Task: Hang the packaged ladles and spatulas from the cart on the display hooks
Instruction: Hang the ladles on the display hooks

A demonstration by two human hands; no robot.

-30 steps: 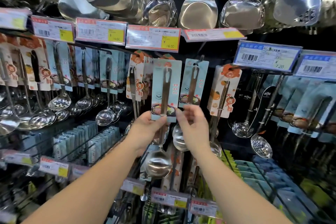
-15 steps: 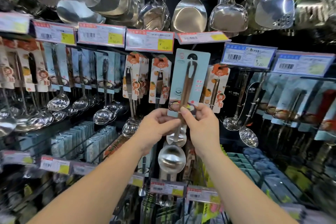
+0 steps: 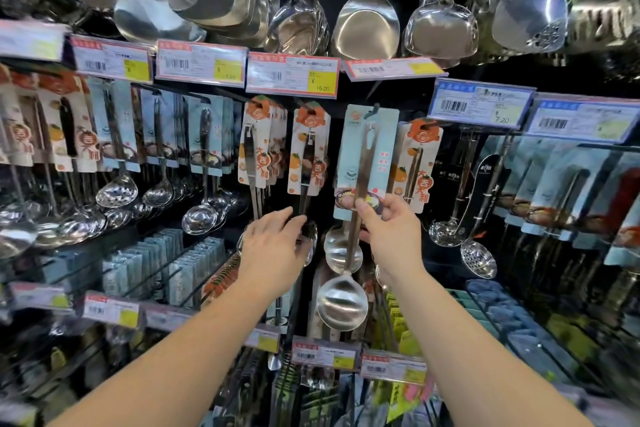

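A packaged ladle (image 3: 367, 163) with a pale blue card and a steel bowl (image 3: 342, 305) hangs in front of the display, its card hole at a dark hook (image 3: 374, 112). My right hand (image 3: 389, 236) pinches the lower edge of its card and the handle. My left hand (image 3: 277, 246) is off the card, fingers relaxed, just left of it near an orange-carded utensil (image 3: 308, 149).
Rows of carded ladles and skimmers (image 3: 117, 189) hang on hooks to the left and right. Bare steel spatulas (image 3: 367, 17) hang overhead. Price tags (image 3: 292, 74) line the rails. Lower shelves hold small blue packs (image 3: 180, 263).
My left hand has let go of the ladle's card and dropped to the left. The right hand alone holds the card, which now sits up at the hook.
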